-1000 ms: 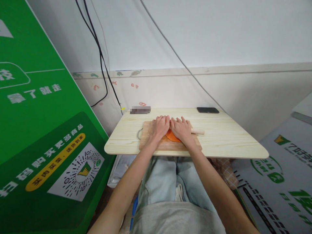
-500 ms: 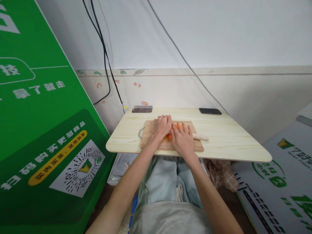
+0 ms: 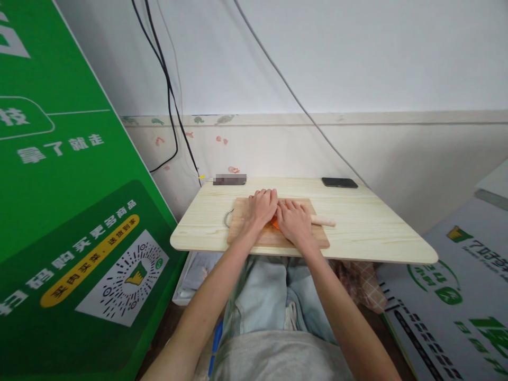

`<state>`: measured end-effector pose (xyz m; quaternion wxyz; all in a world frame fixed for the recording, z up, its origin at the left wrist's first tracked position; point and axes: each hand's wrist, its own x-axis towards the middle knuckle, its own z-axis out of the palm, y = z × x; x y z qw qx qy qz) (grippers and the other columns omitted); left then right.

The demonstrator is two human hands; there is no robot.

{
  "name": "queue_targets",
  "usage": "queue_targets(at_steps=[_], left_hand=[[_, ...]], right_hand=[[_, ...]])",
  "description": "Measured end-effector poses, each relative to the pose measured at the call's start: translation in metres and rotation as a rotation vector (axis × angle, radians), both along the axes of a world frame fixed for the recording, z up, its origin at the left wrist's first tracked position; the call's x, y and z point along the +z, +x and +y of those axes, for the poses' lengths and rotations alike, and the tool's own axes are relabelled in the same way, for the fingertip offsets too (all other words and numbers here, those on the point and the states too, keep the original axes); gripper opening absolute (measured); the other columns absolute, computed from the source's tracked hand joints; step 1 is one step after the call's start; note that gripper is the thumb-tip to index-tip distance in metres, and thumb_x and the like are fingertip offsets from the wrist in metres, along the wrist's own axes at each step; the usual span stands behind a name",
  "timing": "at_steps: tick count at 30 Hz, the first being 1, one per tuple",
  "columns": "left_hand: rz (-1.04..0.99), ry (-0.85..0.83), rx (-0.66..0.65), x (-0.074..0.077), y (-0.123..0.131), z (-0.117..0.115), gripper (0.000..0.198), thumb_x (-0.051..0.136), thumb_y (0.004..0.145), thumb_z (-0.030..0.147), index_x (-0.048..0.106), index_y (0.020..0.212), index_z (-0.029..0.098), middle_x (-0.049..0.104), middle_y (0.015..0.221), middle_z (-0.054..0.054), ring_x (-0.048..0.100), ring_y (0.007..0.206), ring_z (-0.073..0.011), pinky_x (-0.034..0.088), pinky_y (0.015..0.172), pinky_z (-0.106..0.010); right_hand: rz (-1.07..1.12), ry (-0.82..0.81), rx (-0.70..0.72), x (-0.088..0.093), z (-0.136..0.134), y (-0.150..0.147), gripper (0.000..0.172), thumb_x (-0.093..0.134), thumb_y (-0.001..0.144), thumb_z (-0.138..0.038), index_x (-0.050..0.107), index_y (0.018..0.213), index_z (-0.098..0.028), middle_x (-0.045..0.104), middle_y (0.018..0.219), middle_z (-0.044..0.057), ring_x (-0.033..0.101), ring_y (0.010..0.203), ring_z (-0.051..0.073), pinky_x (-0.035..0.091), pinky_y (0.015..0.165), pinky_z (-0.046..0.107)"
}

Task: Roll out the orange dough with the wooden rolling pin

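Note:
A wooden cutting board with a metal loop at its left end lies near the table's front edge. On it, a piece of soft-looking orange material shows between my hands, mostly covered by them. My left hand is closed with knuckles up over the board's middle; what its fingers hold is hidden. Beside it, my right hand curls over the orange piece and a pale wooden rolling pin. The pin's right end sticks out past the board; the rest is beneath my hand.
The pale wooden table stands against the wall. A dark phone lies at the back right, and a dark, partly blurred object at the back left. A green sign panel stands left; a grey printed panel stands right.
My right hand's fingers have drawn in from spread and flat to curled, and less of the orange piece shows. My left hand keeps its place. The view has shifted slightly.

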<state>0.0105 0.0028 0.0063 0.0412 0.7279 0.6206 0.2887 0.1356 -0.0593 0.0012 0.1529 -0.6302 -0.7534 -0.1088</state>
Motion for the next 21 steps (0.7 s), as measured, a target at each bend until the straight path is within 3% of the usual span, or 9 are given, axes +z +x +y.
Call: queue_targets(at_steps=[3,6,15,18,21], left_hand=[[0.0,-0.009,-0.007,0.001,-0.001,-0.001,0.049,0.034,0.123,0.035,0.077,0.104,0.023,0.082,0.125,-0.01,0.071,0.122,-0.0269,0.048,0.11,-0.04],[0.001,-0.014,-0.008,0.0,-0.001,-0.001,0.048,0.034,0.123,0.035,0.077,0.106,0.023,0.082,0.126,-0.01,0.071,0.122,-0.0263,0.048,0.11,-0.039],[0.018,0.003,-0.039,-0.002,0.0,0.002,0.044,0.037,0.123,0.032,0.079,0.112,0.022,0.082,0.127,-0.011,0.071,0.122,-0.0255,0.047,0.111,-0.037],[0.027,0.002,-0.017,-0.001,0.0,0.001,0.047,0.035,0.123,0.032,0.08,0.114,0.022,0.082,0.129,-0.011,0.071,0.122,-0.0259,0.048,0.11,-0.037],[0.042,0.001,0.001,0.001,0.001,-0.001,0.049,0.033,0.123,0.032,0.079,0.113,0.022,0.082,0.128,-0.011,0.071,0.123,-0.0256,0.048,0.109,-0.037]], right_hand=[[0.024,0.094,0.044,-0.016,-0.02,0.0,0.057,0.029,0.121,-0.034,0.066,0.16,-0.015,0.068,0.162,0.018,0.058,0.15,0.032,0.031,0.13,0.048],[0.017,0.091,0.048,-0.02,-0.02,0.001,0.059,0.028,0.121,-0.034,0.06,0.166,-0.013,0.063,0.169,0.017,0.051,0.159,0.034,0.026,0.134,0.051],[-0.049,-0.126,-0.035,0.016,0.042,0.011,0.056,0.026,0.123,-0.038,0.068,0.156,-0.023,0.067,0.165,0.012,0.055,0.155,0.034,0.044,0.12,0.049],[-0.046,-0.11,-0.035,0.015,0.043,0.012,0.056,0.026,0.123,-0.039,0.071,0.152,-0.023,0.07,0.161,0.014,0.059,0.151,0.035,0.047,0.117,0.05],[-0.026,-0.012,0.001,0.001,0.025,0.006,0.057,0.027,0.121,-0.035,0.07,0.153,-0.017,0.07,0.159,0.02,0.059,0.149,0.037,0.046,0.12,0.053]])
